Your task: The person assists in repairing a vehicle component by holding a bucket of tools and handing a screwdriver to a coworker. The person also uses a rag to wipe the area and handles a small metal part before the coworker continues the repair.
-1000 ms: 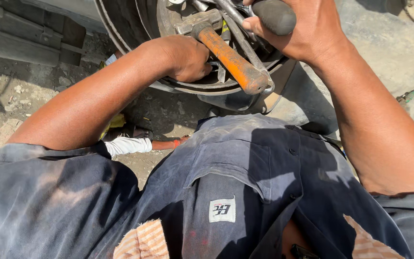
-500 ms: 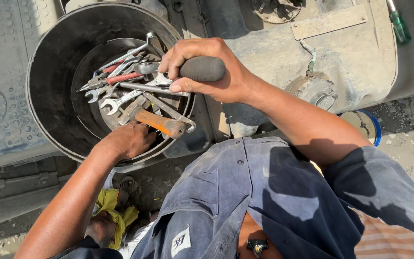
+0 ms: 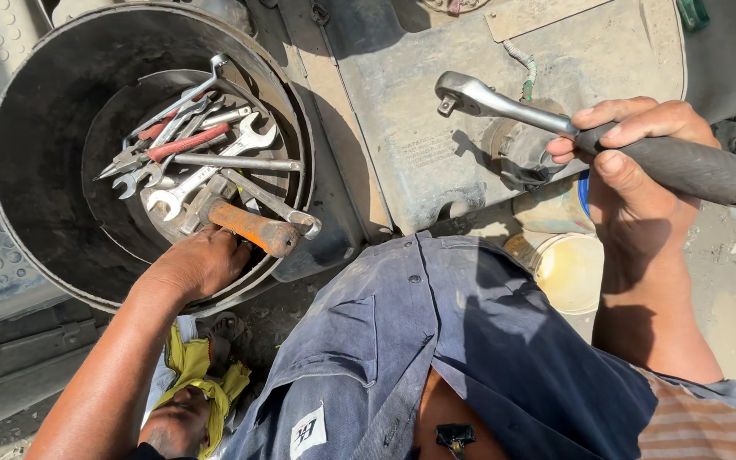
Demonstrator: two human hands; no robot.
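Right hand [image 3: 641, 170] is closed around the dark rubber grip of a ratchet wrench [image 3: 589, 136], thumb and fingers wrapped over the near end of the handle. The wrench's long axis runs almost level across the right half of the scene: the grip sticks out to the right past the hand, and the bright steel shaft reaches left and slightly farther away, ending in the round head with its square drive over the dusty metal plate [image 3: 419, 111]. So the working end lies to the left of the hand that holds it, well apart from the tub.

Left hand [image 3: 198, 264] is at the near rim of the round black tub [image 3: 27, 170], fingers curled down inside it; whether it grips anything cannot be told, since the fingertips are hidden. Just beside it, to its right and touching the heap of tools, lies a hammer with an orange handle [image 3: 249, 226], its handle slanting from the far left down to the near right. Farther in are open-ended spanners [image 3: 189, 183] and a red-handled tool [image 3: 185, 143], lying mostly left to right.

Of the two hands, the left is nearer the tub's contents; the right is nearer the plate. A pale bucket [image 3: 568, 268] stands below the right wrist, and yellow cloth [image 3: 193, 370] lies near the left forearm.
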